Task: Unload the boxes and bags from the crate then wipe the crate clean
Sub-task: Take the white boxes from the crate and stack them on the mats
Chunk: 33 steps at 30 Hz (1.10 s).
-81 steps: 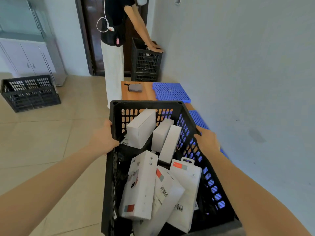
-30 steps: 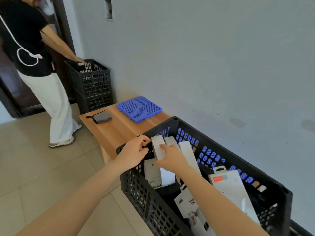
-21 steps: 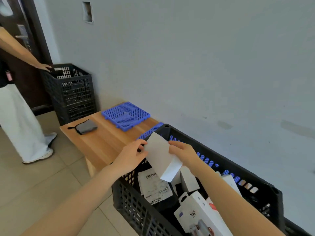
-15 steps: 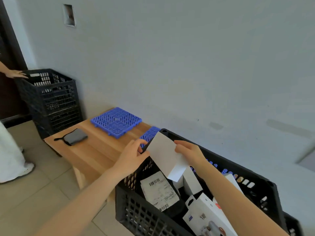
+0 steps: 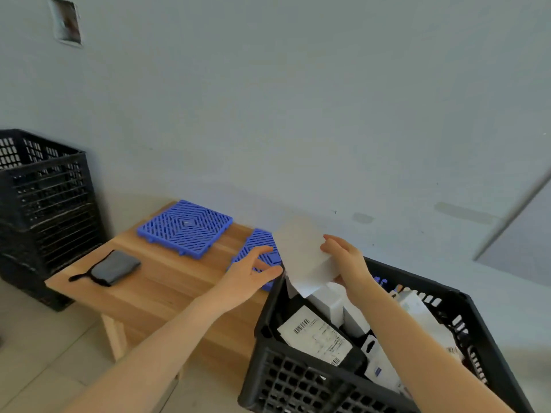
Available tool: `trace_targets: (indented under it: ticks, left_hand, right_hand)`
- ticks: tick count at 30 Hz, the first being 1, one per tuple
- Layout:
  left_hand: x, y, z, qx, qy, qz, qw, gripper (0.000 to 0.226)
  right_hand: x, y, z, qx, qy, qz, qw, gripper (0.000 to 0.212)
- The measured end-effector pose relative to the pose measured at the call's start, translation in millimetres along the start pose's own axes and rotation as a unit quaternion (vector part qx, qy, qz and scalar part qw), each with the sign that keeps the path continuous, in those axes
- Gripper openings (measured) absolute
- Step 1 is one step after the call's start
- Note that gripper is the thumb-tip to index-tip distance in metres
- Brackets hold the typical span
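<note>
The black plastic crate (image 5: 310, 380) sits at the lower right, resting on the wooden table's right part. Inside lie several white boxes and a dark bag with a barcode label (image 5: 316, 335). My right hand (image 5: 346, 257) grips a white box (image 5: 304, 251) lifted above the crate's left corner. My left hand (image 5: 250, 275) is just left of the box, fingers spread, thumb near its lower edge, over a blue grid tile (image 5: 262, 251). Whether the thumb touches the box I cannot tell.
The wooden table (image 5: 155, 290) carries a second blue grid tile (image 5: 185, 226) near the wall and a folded grey cloth (image 5: 114, 267) with a black strap. A stack of black crates (image 5: 44, 210) stands on the floor at the left. The grey wall is close behind.
The white box has come up out of the crate and moved left over its corner. My left hand has let go of it and opened beside it. The other person has left the view.
</note>
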<state>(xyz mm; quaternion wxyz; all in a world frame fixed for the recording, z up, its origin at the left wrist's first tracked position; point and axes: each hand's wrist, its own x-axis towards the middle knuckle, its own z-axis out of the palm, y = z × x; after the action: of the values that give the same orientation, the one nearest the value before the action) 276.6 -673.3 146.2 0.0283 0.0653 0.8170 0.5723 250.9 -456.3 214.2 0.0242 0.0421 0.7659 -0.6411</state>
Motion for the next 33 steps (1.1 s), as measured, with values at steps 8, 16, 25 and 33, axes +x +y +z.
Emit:
trace_targets:
  ticks: [8, 16, 25, 33]
  left_hand:
    - [22, -39, -90, -0.046, 0.052, 0.012, 0.998, 0.081]
    - [74, -105, -196, -0.018, 0.112, -0.029, 0.993, 0.075]
    - [133, -167, -282, 0.056, 0.103, -0.072, 0.991, 0.080]
    - [192, -219, -315, 0.107, 0.043, -0.084, 0.990, 0.082]
  right_hand:
    - [45, 12, 131, 0.111, -0.044, 0.046, 0.992, 0.018]
    - [128, 21, 245, 0.149, -0.145, 0.098, 0.973, 0.043]
    - [200, 36, 341, 0.152, -0.141, 0.153, 0.966, 0.056]
    - [248, 62, 389, 0.156, -0.083, 0.196, 0.965, 0.049]
